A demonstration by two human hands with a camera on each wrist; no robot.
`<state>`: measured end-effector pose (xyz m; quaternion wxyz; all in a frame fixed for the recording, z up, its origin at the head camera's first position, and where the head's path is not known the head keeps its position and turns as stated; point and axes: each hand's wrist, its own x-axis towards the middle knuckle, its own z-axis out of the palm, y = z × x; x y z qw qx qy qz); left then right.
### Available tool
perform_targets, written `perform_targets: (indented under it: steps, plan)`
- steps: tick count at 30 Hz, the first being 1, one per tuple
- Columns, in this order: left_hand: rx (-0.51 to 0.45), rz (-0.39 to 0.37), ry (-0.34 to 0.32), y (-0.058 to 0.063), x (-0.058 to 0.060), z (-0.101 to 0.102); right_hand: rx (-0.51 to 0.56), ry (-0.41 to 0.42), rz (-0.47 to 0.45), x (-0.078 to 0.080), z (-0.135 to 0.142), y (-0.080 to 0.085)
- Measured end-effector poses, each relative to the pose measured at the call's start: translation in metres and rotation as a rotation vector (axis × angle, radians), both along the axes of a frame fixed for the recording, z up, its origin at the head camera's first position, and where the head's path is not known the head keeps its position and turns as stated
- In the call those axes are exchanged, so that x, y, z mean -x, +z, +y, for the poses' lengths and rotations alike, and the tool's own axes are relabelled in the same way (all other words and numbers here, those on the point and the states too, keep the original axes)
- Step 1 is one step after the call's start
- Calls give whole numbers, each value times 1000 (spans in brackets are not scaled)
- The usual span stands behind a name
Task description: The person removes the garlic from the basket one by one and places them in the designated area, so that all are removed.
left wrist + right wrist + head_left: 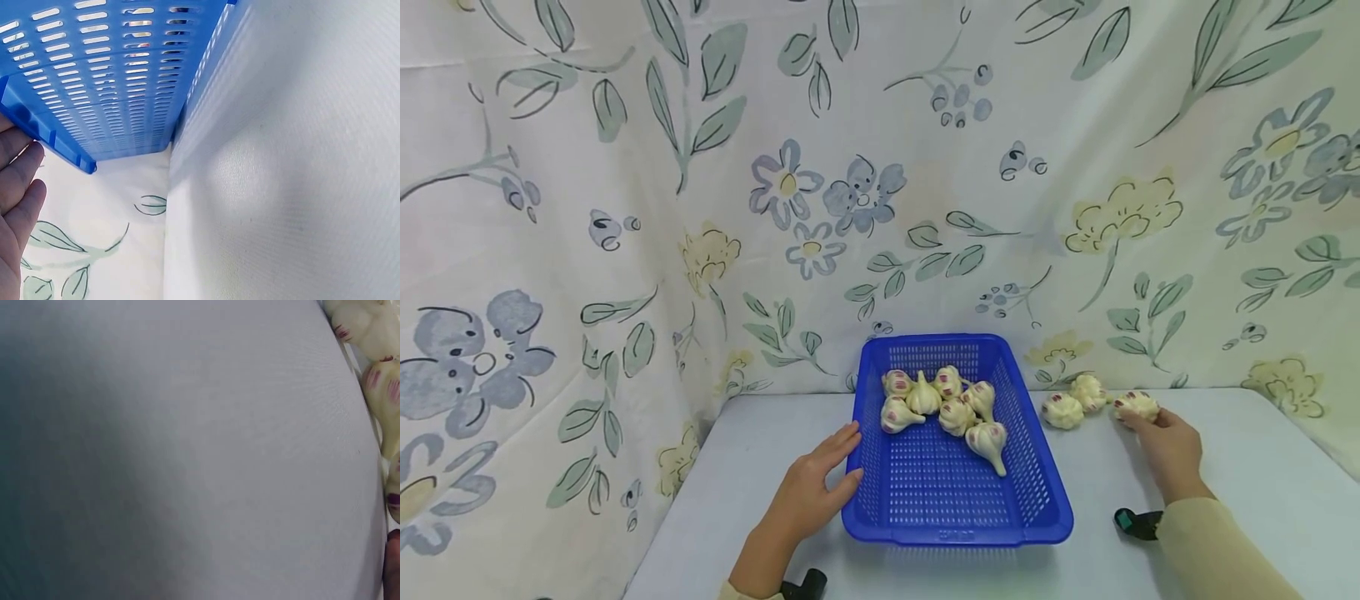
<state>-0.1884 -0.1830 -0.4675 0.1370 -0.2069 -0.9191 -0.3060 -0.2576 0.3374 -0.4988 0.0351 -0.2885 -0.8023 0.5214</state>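
Observation:
A blue plastic basket (943, 496) stands on the white table, with several garlic bulbs (923, 397) grouped toward its far end. My left hand (808, 487) rests against the basket's left rim, fingers extended; the left wrist view shows those fingertips (25, 165) by the rim's underside. To the right of the basket, my right hand (1172, 454) pinches a garlic bulb (1137, 405) at or just above the tabletop. Beside that bulb lie two more, a nearer garlic bulb (1063, 412) and a farther garlic bulb (1088, 392). In the right wrist view only a fingertip (393, 565) shows.
The white table (745, 433) ends at a curtain (925, 275) printed with flowers and leaves, which hangs behind and along the left. Black wrist-camera mounts (1138, 523) sit at both wrists.

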Motion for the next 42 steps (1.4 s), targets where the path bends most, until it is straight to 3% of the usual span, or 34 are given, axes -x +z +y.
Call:
perform_targets:
  steps: [6,27,42]
  plan:
    - [-2,7,-3,-1,0,-1,0,21,-29,0,1,-3]
    - [-11,52,-37,-1,1,-1,24,-64,-45,1,1,2]
    - [-16,34,-19,-2,0,-1,6,-53,-71,1,1,-1]
